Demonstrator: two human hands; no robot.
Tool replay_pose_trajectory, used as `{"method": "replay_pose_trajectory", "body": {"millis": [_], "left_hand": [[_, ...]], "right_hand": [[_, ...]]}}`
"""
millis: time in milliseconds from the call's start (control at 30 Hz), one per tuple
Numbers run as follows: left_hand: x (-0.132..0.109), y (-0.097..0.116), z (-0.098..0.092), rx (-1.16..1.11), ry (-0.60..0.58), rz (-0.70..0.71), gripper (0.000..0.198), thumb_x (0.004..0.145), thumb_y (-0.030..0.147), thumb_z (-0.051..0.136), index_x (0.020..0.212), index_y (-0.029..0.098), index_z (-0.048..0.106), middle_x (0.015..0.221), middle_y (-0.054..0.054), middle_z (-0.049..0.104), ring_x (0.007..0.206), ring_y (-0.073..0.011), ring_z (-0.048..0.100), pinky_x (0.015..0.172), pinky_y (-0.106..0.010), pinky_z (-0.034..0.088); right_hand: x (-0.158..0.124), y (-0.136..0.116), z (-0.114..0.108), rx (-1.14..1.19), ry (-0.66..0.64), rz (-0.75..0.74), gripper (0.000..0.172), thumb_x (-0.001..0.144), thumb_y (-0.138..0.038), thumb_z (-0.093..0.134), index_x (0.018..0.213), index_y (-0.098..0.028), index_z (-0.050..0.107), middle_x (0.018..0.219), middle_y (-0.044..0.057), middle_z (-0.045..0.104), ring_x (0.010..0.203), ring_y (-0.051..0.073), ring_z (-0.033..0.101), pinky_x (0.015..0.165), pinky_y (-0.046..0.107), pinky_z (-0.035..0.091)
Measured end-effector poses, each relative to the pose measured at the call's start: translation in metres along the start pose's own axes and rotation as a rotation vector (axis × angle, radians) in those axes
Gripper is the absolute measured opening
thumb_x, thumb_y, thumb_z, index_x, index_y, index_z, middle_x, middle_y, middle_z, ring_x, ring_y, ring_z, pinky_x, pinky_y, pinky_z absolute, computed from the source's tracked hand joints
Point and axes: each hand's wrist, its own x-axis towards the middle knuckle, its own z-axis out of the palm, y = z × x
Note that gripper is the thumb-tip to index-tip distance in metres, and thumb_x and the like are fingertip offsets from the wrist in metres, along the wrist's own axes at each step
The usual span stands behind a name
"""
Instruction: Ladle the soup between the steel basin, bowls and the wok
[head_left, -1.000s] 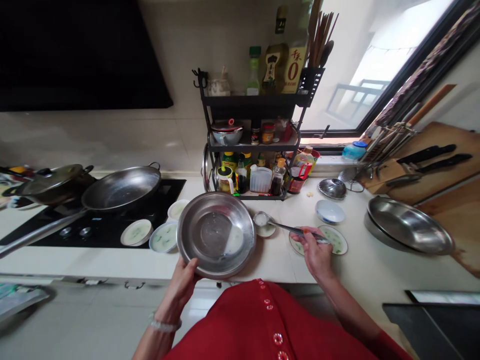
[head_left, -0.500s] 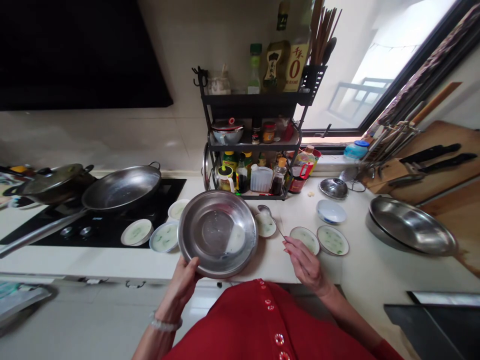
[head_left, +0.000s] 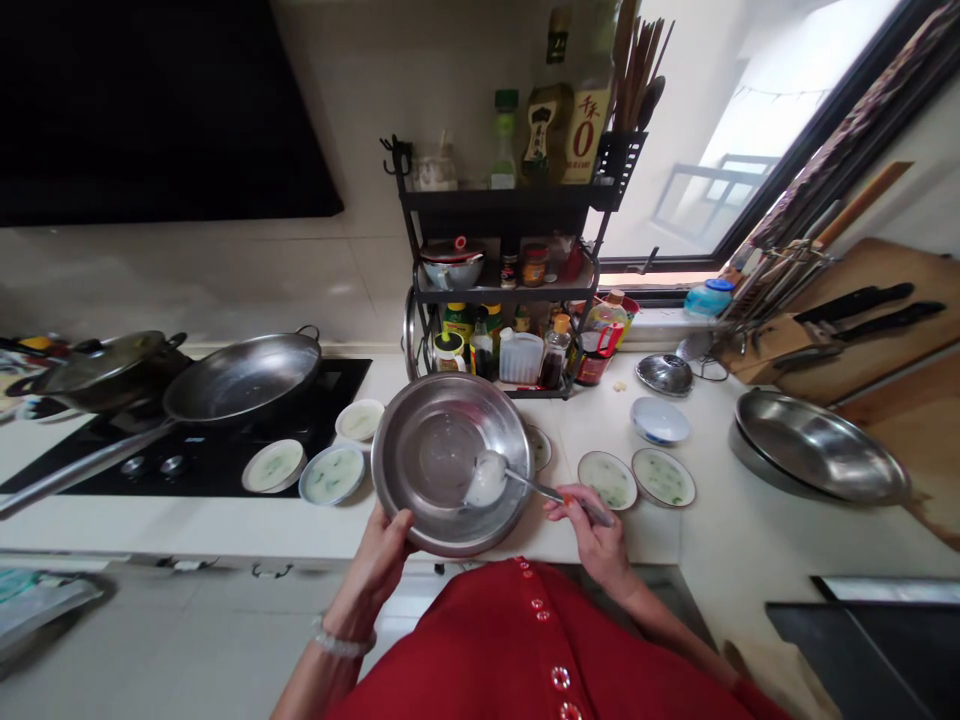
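Observation:
My left hand grips the near-left rim of a wide steel basin, which is tilted and holds a little white liquid at its lower right. In my right hand is the handle of a metal ladle; its bowl sits in the white liquid inside the basin. Just right of the basin, a small bowl is mostly hidden behind the rim. Two bowls of pale soup with green bits, one beside another, stand near my right hand. To the left are more filled bowls, including a blue-rimmed one.
A wok and a lidded pot sit on the black stove. Behind the basin stands a black rack of bottles and jars. A white bowl, steel pans and a knife block are at right.
The ladle has moved left from over the small bowl into the basin. The basin has shifted slightly right, now covering most of that bowl.

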Motion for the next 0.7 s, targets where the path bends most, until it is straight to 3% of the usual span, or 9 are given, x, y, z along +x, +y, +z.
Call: {"method": "replay_pose_trajectory", "body": {"millis": [133,433,700], "left_hand": [[-0.001,-0.001,-0.002,-0.006,-0.008,-0.014,0.04,0.057,0.017,0.061,0.097,0.017,0.053,0.07,-0.001,0.068,0.066,-0.0209,0.067,0.057,-0.03,0.053],[-0.003,-0.002,0.0,-0.01,0.009,-0.035,0.033,0.055,0.017,0.062,0.088,0.017,0.054,0.066,0.0,0.066,0.066,-0.0214,0.067,0.059,-0.033,0.054],[0.0,-0.003,0.001,-0.005,-0.005,-0.038,0.038,0.057,0.017,0.063,0.094,0.017,0.053,0.07,-0.001,0.067,0.064,-0.0199,0.067,0.053,-0.028,0.052]], "right_hand": [[0.002,0.0,0.003,0.245,0.233,0.193,0.027,0.071,-0.04,0.072,0.079,-0.016,0.064,0.069,0.002,0.067,0.055,0.017,0.066,0.058,0.032,0.057],[0.003,-0.012,-0.005,0.292,0.273,0.202,0.026,0.067,-0.038,0.075,0.078,-0.016,0.064,0.068,0.001,0.066,0.053,0.016,0.065,0.054,0.03,0.056],[0.007,-0.022,-0.027,0.37,0.391,0.214,0.021,0.062,-0.032,0.077,0.072,-0.018,0.065,0.073,0.0,0.066,0.053,0.015,0.064,0.056,0.031,0.057]]}}
